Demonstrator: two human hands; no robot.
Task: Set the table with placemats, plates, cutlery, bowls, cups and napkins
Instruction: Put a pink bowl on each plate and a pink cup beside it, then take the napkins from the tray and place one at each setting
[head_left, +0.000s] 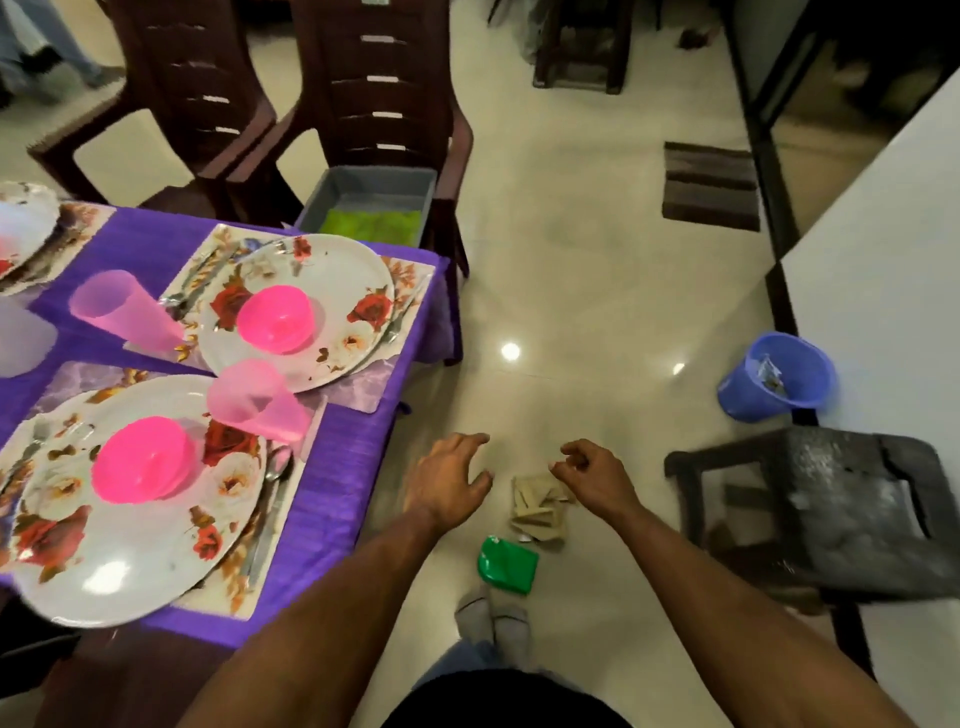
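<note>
On the purple-clothed table (343, 483) two floral plates (311, 306) (140, 499) sit on placemats, each with a pink bowl (275, 318) (143, 457), cutlery beside them and a pink cup (119, 309) (257, 397) lying on its side. Folded beige napkins (537, 506) lie on the floor beside a green packet (508, 564). My left hand (449, 480) hovers with spread fingers left of the napkins. My right hand (592, 473) hovers over their right edge with fingers loosely curled, holding nothing.
Two dark brown chairs (374, 93) stand behind the table; a grey tub (374, 200) with green cloth sits on one seat. A dark stool (852, 509) and a blue bin (776, 376) stand at the right by a white counter (883, 291). My socked feet (493, 621) are below.
</note>
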